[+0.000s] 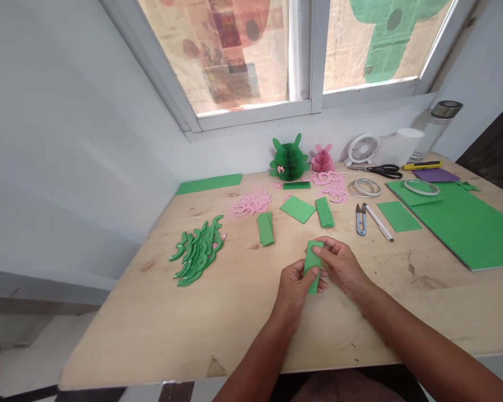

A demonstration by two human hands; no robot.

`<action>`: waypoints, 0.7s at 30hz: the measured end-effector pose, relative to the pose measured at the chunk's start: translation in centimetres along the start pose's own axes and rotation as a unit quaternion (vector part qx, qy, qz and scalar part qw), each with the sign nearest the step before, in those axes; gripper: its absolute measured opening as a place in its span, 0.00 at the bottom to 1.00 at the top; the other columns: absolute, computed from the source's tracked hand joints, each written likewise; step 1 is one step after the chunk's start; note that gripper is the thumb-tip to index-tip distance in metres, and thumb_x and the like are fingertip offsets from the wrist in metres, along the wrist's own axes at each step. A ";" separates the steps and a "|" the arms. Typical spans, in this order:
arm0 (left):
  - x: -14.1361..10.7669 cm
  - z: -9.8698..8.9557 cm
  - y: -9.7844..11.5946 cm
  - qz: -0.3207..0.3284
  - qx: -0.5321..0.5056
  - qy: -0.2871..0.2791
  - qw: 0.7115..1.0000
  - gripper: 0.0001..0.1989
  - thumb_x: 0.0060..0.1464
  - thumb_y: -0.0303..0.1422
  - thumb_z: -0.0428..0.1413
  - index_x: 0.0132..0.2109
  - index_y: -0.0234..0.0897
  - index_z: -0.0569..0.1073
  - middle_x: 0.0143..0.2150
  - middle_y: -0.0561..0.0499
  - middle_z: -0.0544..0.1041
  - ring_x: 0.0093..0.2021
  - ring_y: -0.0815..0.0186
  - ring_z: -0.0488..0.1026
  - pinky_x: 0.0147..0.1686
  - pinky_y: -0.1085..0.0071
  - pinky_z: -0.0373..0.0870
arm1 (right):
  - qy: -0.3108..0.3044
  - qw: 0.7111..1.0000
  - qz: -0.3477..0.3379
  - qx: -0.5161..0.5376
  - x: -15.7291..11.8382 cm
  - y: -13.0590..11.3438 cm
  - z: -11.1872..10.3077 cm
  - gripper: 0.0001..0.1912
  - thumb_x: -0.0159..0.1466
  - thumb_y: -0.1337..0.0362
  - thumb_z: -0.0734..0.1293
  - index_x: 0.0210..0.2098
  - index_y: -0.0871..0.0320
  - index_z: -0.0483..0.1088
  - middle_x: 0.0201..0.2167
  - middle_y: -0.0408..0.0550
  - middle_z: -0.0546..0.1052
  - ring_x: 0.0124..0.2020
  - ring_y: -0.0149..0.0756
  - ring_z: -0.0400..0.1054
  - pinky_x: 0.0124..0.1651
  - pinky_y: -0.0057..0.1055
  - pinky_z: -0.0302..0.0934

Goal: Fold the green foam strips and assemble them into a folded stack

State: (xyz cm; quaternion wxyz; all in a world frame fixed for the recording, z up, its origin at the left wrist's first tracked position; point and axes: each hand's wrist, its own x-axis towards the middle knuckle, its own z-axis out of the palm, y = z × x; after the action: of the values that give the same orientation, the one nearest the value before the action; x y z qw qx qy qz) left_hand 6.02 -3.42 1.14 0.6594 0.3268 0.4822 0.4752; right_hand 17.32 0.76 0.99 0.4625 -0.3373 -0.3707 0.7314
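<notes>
Matt paper strip [312, 261], grained wooden tabletop [235, 329], glossy metallic bottle cap [447, 108] at two o'clock, smooth plastic fan [362, 149]

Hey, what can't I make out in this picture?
In the head view:
Held green paper: underside faces away; left hand and right hand cover parts of its front.
Large green sheet: right end, cut off by the picture's right edge.
Window newspaper: print too small and blurred.

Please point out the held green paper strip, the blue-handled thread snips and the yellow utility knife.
Green paper strip [311, 261]: head view, front face.
Blue-handled thread snips [359, 224]: head view, handle.
Yellow utility knife [423, 165]: head view, middle of body.
</notes>
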 end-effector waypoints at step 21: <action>0.5 0.5 -0.5 0.047 0.061 0.078 0.994 0.20 0.45 0.47 0.57 0.27 0.30 0.76 0.21 0.48 0.74 0.21 0.67 0.70 0.22 0.74 0.64 | 0.023 1.000 -0.010 -0.011 -0.1 0.1 0.0 0.11 0.51 0.59 0.71 0.28 0.58 0.68 0.18 0.39 0.69 0.14 0.25 0.55 0.13 0.25 0.52</action>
State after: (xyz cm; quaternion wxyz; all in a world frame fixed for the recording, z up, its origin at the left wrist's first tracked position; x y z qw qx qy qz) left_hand 6.66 -3.11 0.67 0.5753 0.3509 0.5444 0.4995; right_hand 17.33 0.70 0.94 0.4740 -0.3552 -0.3716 0.7149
